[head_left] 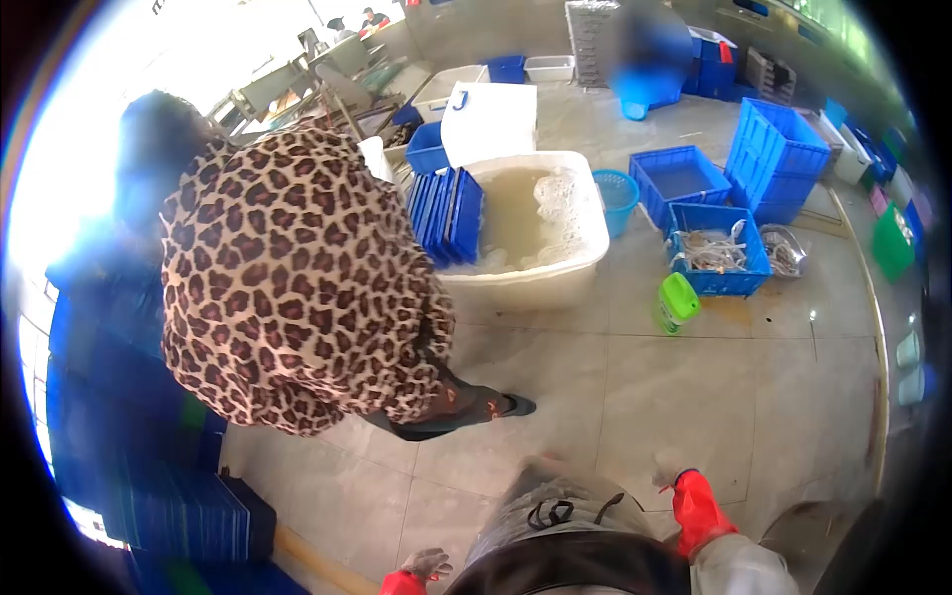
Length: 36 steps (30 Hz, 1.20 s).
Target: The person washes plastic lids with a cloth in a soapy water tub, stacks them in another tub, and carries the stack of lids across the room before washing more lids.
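Low in the view, my left hand (428, 563) shows past a red cuff, beside my dark apron, with its fingers apart and nothing in it. On the other side of my body, my right hand (672, 466) hangs over the tiled floor below a red sleeve. It looks pale and blurred, and its fingers are not clear. Neither hand touches any object that I can make out. A co-worker in a leopard-print top (297, 278) bends at the left, beside a white tub (535, 290) of cloudy water. Blue flat trays (446, 213) stand upright at the tub's left end.
Blue crates (778, 149) stand at the right. A blue basket (719, 281) holds pale tangled items, with a green container (677, 300) near it. Stacked blue panels (178, 516) are at the lower left. A white lid or box (489, 124) sits behind the tub.
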Motion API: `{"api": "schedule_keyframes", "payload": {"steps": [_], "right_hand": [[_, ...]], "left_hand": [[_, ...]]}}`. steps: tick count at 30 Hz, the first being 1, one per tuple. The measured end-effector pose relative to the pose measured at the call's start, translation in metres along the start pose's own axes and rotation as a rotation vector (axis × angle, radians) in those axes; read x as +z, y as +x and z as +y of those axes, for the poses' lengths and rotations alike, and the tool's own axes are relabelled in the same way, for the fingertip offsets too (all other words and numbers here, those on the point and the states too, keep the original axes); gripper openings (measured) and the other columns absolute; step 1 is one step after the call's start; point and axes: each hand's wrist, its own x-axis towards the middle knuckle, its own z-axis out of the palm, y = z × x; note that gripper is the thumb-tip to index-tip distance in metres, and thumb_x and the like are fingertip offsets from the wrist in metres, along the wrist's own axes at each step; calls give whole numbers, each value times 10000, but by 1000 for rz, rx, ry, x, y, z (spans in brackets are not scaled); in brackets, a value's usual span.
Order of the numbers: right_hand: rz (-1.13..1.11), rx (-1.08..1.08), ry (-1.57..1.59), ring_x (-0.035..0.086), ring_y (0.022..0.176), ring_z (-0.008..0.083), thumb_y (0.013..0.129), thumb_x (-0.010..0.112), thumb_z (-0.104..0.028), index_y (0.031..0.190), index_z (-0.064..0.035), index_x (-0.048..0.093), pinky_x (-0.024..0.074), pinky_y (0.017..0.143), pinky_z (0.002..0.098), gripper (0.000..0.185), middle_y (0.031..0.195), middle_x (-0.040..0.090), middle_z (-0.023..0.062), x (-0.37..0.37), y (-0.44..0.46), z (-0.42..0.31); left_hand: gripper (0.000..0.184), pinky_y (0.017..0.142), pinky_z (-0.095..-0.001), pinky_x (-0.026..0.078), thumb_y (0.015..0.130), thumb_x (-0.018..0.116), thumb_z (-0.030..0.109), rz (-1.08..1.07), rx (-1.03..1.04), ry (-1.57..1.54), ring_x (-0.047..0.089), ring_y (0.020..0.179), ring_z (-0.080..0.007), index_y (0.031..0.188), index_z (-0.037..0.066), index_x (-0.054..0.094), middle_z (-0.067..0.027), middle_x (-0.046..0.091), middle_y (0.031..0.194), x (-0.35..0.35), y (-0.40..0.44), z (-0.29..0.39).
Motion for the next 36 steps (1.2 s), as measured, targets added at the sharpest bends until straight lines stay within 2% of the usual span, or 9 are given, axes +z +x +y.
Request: {"api": "schedule_keyframes", "payload": {"steps": [2, 7, 9, 11, 16, 23, 26, 30, 36], "right_hand": [[371, -183, -112, 682, 723, 375, 902, 608, -296, 1040, -15, 686, 560, 657, 462, 323, 832, 687, 255, -37, 19, 0], [260, 417, 1147, 675, 700, 281, 1004, 499, -324, 1175, -102, 618, 519, 563, 397, 304, 865, 708, 146, -128, 52, -8], [236, 446, 1136, 670, 700, 268, 1016, 472, -349, 1210, -114, 598, 516, 562, 394, 330, 881, 710, 127, -140, 69, 12], [187, 470, 1133, 665, 699, 256, 1028, 445, -374, 1246, -125, 577, 514, 561, 390, 357, 897, 712, 108, -139, 77, 49], [147, 620, 1129, 651, 669, 268, 1009, 475, -358, 1203, -145, 613, 526, 551, 425, 319, 893, 713, 129, -176, 114, 92], [205, 462, 695, 689, 950, 465, 835, 597, -264, 950, -60, 712, 556, 823, 563, 261, 985, 710, 277, -192, 221, 143], [174, 371, 570, 690, 973, 467, 825, 599, -259, 955, -52, 716, 560, 837, 562, 270, 995, 711, 273, -231, 273, 119], [-28, 370, 765, 597, 650, 178, 1017, 494, -360, 991, -102, 667, 467, 554, 388, 312, 846, 687, 73, -262, 379, 112], [315, 19, 345, 661, 865, 271, 1037, 462, -410, 1014, -55, 683, 509, 761, 411, 419, 919, 699, 142, -468, 512, 6]], "left_hand": [[542, 746, -457, 637, 933, 695, 106, 16, 109, 3, 743, 931, -392, 1409, -73, 507, -247, 696, 1113, 0, -7, 4], [540, 840, -408, 606, 872, 751, 149, 365, -315, -493, 709, 976, -339, 1347, -28, 563, -182, 679, 1147, 43, 111, 48], [609, 893, -356, 557, 786, 808, 241, 249, 19, 0, 675, 995, -266, 1323, 36, 606, -106, 687, 1101, 47, 192, -8], [629, 876, -374, 544, 848, 753, 286, 499, -305, -716, 691, 976, -246, 1411, 59, 590, -147, 718, 1078, 77, 237, 50], [640, 929, -410, 540, 845, 745, 324, 548, -346, -19, 704, 1035, -313, 1430, 111, 599, -188, 736, 1126, 48, 308, 224], [611, 705, -349, 535, 783, 785, 199, 817, 213, 111, 654, 732, -204, 1371, 114, 644, -92, 695, 851, -67, 411, 287], [451, 947, -389, 537, 861, 729, 146, 676, 13, 44, 661, 1148, -271, 1302, 78, 671, -133, 703, 1241, -119, 427, 350], [473, 951, -396, 522, 886, 715, 197, 517, -279, -66, 664, 1134, -302, 1329, 49, 641, -145, 704, 1233, -170, 447, 415], [569, 958, -428, 522, 905, 695, 256, 750, -195, 57, 668, 1119, -356, 1418, 43, 568, -207, 697, 1210, -245, 507, 489]]}}
